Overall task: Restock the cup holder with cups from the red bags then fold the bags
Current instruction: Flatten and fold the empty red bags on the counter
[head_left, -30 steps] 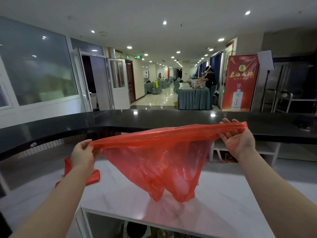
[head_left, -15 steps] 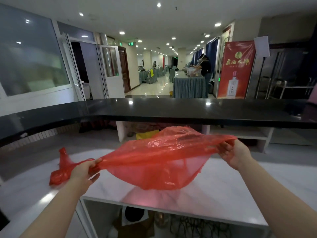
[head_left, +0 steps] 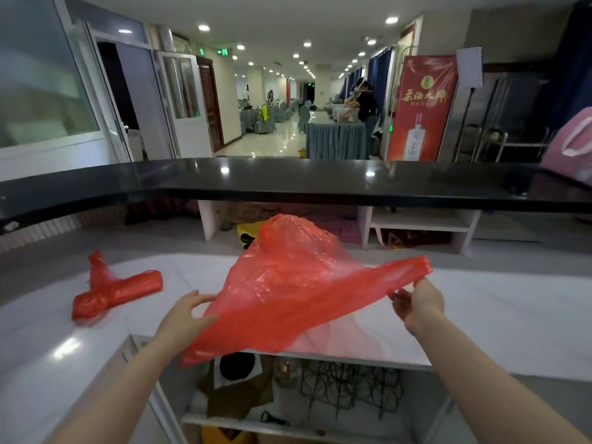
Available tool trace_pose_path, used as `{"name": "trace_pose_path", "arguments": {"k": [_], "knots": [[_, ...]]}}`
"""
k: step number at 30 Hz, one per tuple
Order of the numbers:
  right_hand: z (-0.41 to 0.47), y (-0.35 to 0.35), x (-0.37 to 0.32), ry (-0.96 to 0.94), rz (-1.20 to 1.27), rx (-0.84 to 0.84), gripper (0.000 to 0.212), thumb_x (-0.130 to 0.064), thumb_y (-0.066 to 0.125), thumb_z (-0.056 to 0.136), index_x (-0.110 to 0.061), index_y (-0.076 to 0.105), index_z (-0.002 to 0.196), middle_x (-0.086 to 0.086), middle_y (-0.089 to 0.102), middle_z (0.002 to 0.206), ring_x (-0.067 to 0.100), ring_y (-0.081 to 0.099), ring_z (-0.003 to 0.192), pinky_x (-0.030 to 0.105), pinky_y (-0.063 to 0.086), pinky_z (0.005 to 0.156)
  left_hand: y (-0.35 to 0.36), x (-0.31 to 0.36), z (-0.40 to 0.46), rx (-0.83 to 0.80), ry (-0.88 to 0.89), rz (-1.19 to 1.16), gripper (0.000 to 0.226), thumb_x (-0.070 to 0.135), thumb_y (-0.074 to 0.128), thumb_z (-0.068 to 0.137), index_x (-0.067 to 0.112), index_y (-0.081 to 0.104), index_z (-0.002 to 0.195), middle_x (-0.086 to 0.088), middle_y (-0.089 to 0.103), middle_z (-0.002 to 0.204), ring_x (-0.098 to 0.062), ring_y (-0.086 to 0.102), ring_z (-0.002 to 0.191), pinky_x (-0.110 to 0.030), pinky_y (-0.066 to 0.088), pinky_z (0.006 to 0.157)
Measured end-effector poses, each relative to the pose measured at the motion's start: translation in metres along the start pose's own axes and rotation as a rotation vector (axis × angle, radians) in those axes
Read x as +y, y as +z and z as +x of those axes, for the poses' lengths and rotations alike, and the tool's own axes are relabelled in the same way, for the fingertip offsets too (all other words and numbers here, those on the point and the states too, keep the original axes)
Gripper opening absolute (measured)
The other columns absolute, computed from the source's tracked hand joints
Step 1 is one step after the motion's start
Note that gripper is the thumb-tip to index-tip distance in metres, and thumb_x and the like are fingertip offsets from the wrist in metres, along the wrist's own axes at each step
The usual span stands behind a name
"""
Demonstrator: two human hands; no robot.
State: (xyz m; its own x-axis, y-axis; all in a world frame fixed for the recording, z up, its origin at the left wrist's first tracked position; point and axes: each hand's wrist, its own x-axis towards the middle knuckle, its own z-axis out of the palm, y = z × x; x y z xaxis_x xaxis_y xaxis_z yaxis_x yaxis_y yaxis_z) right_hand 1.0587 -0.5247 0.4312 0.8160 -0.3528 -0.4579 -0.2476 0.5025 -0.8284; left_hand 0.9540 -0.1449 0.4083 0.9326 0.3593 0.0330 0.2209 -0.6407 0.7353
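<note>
The right hand point(head_left: 419, 304) is pinching one end of the red bag point(head_left: 298, 283) while the left hand point(head_left: 187, 315) is gripping its other edge (air is billowing inside); lowering it flat onto the white counter point(head_left: 496, 315) first should be making neater folds.

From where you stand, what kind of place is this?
Probably a hotel or banquet hall, seen from behind a service counter: the black counter top, skirted tables down the hall, and a red liquor banner.

White marble bench point(head_left: 480, 302) in fgd; black raised counter point(head_left: 288, 181) behind. Long hall w/ glossy floor point(head_left: 272, 142), recessed ceiling lights point(head_left: 307, 44), red banner point(head_left: 423, 107) rt, glass doors point(head_left: 181, 100) lt.
</note>
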Motion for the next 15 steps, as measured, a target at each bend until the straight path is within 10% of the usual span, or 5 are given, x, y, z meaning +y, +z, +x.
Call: {"name": "trace_pose_path", "arguments": {"k": [9,15], "knots": [[-0.016,-0.012,-0.002,0.049,-0.111,-0.046,0.026,-0.016,0.035,0.092,-0.019,0.045,0.068,-0.002,0.040,0.045,0.012,0.037,0.035,0.014,0.022,0.033,0.107,0.038,0.010,-0.363,0.259,0.486,0.083,0.061,0.053,0.086,0.051,-0.002,0.146,0.005,-0.010,0.160,-0.026,-0.001,0.148,-0.058,0.002,0.114],[-0.023,-0.027,-0.004,0.113,0.022,-0.179,0.042,-0.025,0.034,0.096,-0.010,0.047,0.059,0.013,0.065,0.057,0.025,0.065,0.049,0.021,0.050,0.042,0.153,0.051,0.026,-0.431,0.206,0.488,0.075,0.059,0.043,0.091,0.040,0.002,0.151,-0.005,-0.005,0.161,-0.034,0.006,0.147,-0.053,0.009,0.117]]}}
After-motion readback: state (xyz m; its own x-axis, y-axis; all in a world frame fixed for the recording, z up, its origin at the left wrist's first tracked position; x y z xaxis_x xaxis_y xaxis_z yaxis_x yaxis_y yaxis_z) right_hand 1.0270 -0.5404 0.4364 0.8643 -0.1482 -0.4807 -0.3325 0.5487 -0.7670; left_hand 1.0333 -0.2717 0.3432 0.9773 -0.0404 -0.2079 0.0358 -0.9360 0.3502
